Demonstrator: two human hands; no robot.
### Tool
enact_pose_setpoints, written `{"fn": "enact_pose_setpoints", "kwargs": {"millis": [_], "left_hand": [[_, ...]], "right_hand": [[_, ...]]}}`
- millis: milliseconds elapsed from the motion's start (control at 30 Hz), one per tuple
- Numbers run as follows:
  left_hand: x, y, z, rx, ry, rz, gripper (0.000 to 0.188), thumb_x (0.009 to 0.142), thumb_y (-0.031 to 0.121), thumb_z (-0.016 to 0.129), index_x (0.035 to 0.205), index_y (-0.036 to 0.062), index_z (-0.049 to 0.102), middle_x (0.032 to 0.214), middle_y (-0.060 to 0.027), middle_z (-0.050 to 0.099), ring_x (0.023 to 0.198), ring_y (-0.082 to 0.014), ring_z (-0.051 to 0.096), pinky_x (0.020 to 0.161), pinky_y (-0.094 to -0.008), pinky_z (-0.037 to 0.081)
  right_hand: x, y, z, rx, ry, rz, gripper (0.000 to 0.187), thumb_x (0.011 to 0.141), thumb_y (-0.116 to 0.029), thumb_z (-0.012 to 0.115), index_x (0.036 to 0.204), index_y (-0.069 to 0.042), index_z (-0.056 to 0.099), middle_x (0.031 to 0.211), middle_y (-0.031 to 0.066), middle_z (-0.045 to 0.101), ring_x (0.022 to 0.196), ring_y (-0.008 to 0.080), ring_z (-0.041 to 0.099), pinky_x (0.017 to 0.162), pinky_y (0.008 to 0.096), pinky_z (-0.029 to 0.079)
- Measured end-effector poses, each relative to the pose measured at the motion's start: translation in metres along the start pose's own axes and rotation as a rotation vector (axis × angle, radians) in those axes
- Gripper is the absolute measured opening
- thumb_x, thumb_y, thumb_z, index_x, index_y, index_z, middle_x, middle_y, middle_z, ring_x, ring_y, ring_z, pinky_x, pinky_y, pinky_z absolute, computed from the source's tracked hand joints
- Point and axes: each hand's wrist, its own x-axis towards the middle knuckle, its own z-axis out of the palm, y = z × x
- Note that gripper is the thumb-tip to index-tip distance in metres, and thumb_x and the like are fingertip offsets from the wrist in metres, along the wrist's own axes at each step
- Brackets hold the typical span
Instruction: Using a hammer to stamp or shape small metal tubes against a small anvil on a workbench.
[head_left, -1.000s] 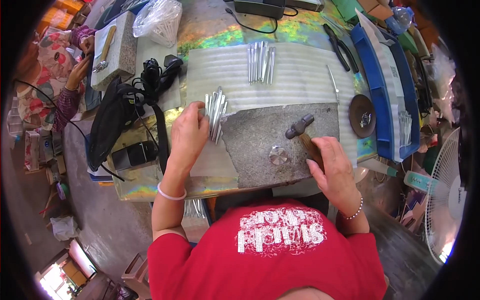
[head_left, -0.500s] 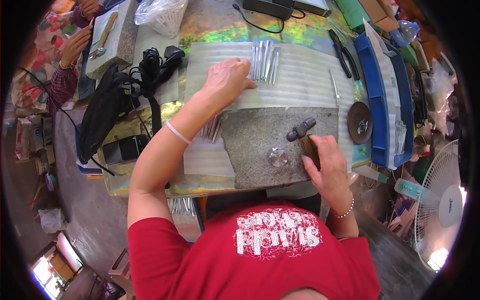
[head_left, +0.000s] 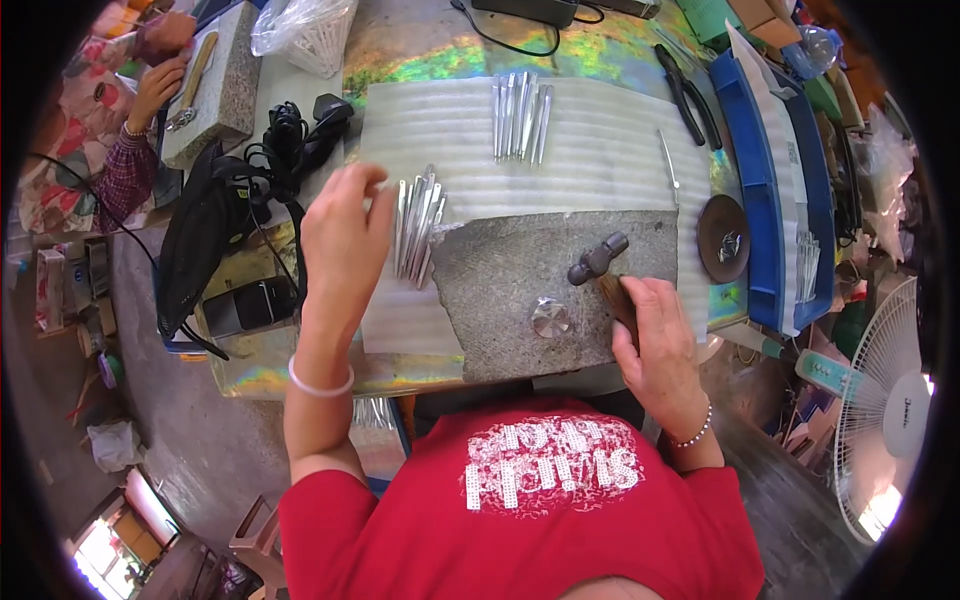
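My right hand (head_left: 660, 345) is wrapped round the wooden handle of a hammer (head_left: 598, 258), whose dark metal head rests over a grey stone slab (head_left: 500, 270). A round shiny metal disc (head_left: 551, 317) lies on the slab, left of the hammer. My left hand (head_left: 345, 225) hovers at the left of the table, fingers partly bent and thumb apart, with nothing visible in it. Just right of that hand is a fanned bunch of thin silver metal strips (head_left: 418, 230). Farther back, a second group of silver strips (head_left: 521, 118) lies side by side on a white foam sheet (head_left: 590, 150).
Black-handled pliers (head_left: 688, 98), thin tweezers-like tool (head_left: 669, 165), a brown dish (head_left: 722, 240) and a blue tray (head_left: 755, 200) stand right. A black bag with cables (head_left: 215, 230) sits left. Beyond it, a co-worker's hand (head_left: 158, 92) is beside a stone block (head_left: 235, 90). A fan (head_left: 895, 410) stands right.
My left hand has drawn back from the far strips toward the left and nearer to me, uncovering the bunch beside it. My right hand stays on the hammer.
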Motion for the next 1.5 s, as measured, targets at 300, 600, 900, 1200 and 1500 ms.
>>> {"fn": "enact_pose_setpoints", "kwargs": {"millis": [300, 600, 900, 1200, 1500], "left_hand": [[-0.032, -0.021, 0.017, 0.006, -0.226, -0.143, 0.021, 0.074, 0.006, 0.059, 0.093, -0.0003, 0.057, 0.072, -0.0168, 0.061, 0.068, -0.0347, 0.06, 0.064, -0.0418, 0.047], [-0.016, -0.025, 0.022, 0.013, -0.294, -0.119, 0.012, 0.073, 0.008, 0.061, 0.078, -0.0018, 0.057, 0.066, -0.014, 0.061, 0.059, -0.0217, 0.061, 0.057, -0.0316, 0.047], [-0.039, -0.03, 0.004, -0.232, -0.12, -0.257, 0.031, 0.082, -0.001, 0.056, 0.112, -0.0018, 0.056, 0.082, -0.0026, 0.057, 0.071, -0.0074, 0.053, 0.061, -0.0209, 0.044], [-0.101, 0.05, -0.01, -0.537, -0.022, -0.111, 0.022, 0.08, -0.011, 0.055, 0.1, -0.0031, 0.054, 0.086, -0.0026, 0.054, 0.069, -0.0068, 0.052, 0.061, -0.0178, 0.044], [-0.105, 0.062, 0.009, -0.499, -0.126, 0.086, 0.02, 0.073, -0.014, 0.056, 0.088, 0.0, 0.056, 0.085, -0.0109, 0.056, 0.077, -0.0192, 0.056, 0.07, -0.0264, 0.047]], "right_hand": [[-0.007, -0.003, 0.001, -0.042, -0.006, 0.116, 0.045, 0.07, 0.004, 0.054, 0.114, 0.001, 0.043, 0.097, 0.0181, 0.046, 0.089, 0.0378, 0.052, 0.076, 0.0443, 0.044], [-0.033, 0.02, -0.008, 0.359, 0.169, 0.287, 0.02, 0.078, -0.001, 0.058, 0.097, 0.001, 0.053, 0.081, 0.018, 0.055, 0.07, 0.0348, 0.056, 0.061, 0.0407, 0.044], [-0.028, 0.117, -0.03, 0.361, 0.52, 0.566, 0.011, 0.084, -0.008, 0.059, 0.092, 0.0, 0.061, 0.063, -0.001, 0.051, 0.059, 0.0038, 0.045, 0.053, 0.0226, 0.036], [-0.013, 0.173, -0.032, 0.099, 0.309, 0.406, 0.013, 0.075, -0.009, 0.058, 0.08, 0.003, 0.055, 0.077, 0.0226, 0.057, 0.074, 0.0403, 0.057, 0.064, 0.0438, 0.046], [0.013, 0.182, -0.037, -0.132, 0.07, 0.342, 0.013, 0.068, -0.009, 0.058, 0.074, 0.002, 0.055, 0.075, 0.0236, 0.058, 0.075, 0.0405, 0.059, 0.065, 0.0459, 0.047]]}}
